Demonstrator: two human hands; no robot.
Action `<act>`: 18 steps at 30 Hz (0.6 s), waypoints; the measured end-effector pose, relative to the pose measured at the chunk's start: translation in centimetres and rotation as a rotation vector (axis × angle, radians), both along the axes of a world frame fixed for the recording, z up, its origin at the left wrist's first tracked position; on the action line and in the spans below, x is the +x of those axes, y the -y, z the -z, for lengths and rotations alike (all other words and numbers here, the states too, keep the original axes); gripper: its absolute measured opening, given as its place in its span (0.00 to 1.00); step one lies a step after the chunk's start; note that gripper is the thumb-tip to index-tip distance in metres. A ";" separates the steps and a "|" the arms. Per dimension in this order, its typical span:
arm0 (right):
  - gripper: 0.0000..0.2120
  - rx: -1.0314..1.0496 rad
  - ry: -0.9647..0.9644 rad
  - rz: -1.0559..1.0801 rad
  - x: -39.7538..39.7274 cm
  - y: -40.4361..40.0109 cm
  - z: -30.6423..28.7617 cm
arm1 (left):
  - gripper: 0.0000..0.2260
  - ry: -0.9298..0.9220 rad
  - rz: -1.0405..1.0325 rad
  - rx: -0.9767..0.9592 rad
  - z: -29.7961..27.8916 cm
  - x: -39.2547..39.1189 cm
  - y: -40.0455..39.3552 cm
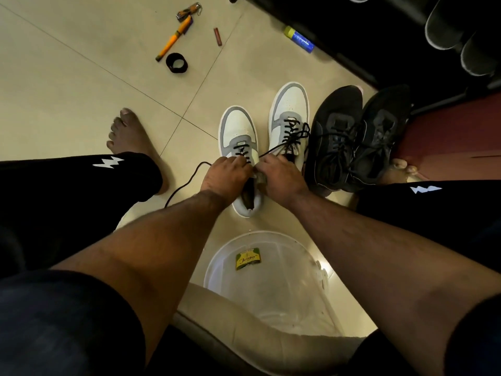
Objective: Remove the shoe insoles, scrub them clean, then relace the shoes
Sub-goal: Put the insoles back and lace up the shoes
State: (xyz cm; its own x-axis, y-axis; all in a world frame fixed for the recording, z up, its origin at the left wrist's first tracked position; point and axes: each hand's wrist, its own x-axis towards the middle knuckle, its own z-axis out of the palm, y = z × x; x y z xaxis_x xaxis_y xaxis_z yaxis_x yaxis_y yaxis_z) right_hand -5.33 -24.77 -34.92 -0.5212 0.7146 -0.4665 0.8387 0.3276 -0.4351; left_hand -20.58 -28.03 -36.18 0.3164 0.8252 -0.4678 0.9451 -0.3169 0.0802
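On the tiled floor [81,85], the near white-and-grey sneaker [238,131] was steadied by the left hand [226,176] grasping its collar while the black lace [273,151] was pinched by the right hand [276,176] for threading.

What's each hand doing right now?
Left hand: fingers pinching the black lace at the white shoe.
Right hand: fingers pinching the lace too.

Beige tiled floor [81,85], dark shelving [379,28] along the far right
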 end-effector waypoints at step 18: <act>0.12 0.018 0.073 0.249 -1.9 2.4 1.2 | 0.21 0.370 -0.427 -0.134 0.1 -1.4 1.6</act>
